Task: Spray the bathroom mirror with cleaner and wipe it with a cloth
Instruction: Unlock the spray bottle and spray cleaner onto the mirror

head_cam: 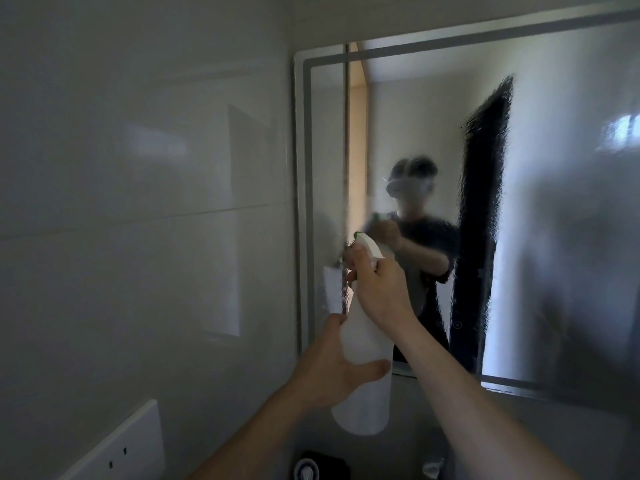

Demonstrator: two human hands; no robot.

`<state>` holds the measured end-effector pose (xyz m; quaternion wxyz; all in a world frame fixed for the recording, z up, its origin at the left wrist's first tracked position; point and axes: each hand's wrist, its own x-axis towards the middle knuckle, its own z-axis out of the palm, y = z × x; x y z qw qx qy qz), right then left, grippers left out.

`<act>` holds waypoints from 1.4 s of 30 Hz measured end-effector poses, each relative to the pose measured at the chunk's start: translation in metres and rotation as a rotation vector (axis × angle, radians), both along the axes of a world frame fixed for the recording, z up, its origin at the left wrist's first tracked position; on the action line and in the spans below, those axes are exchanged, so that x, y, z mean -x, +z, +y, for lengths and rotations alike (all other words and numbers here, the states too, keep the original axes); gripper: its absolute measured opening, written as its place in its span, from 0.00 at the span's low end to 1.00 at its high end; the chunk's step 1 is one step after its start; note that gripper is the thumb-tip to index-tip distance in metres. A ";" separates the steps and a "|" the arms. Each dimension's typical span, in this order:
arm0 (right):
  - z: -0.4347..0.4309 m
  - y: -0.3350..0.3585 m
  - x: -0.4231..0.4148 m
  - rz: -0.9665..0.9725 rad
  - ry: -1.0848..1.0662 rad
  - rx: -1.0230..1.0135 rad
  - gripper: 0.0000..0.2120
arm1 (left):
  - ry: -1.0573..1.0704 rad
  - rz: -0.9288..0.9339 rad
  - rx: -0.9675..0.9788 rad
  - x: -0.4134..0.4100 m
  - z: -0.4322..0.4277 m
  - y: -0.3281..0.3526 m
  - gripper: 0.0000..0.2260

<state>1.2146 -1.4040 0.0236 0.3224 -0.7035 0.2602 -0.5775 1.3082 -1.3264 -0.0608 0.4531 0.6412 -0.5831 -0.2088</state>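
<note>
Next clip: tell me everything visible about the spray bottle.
The spray bottle is white, cloudy plastic, with a white trigger head and a green nozzle tip. It is held up, leaning slightly, nozzle toward the mirror's lower left area. The left hand grips its body, thumb across the front; the right hand wraps the neck and trigger. Its fill level cannot be told.

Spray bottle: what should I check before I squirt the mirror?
1. Bottle held firmly: ok; left grip holds the body, right grip the neck.
2. Nozzle faces mirror: ok.
3. Finger ready to squeeze: cannot tell, blurred.
4. Cleaner left inside: cannot tell, the bottle is cloudy.
5. Cloth ready: not ok, none in view.
</note>
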 end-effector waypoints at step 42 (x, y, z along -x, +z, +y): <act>0.008 0.152 -0.005 -0.079 0.061 0.043 0.20 | 0.147 -0.156 0.319 -0.006 -0.004 0.130 0.36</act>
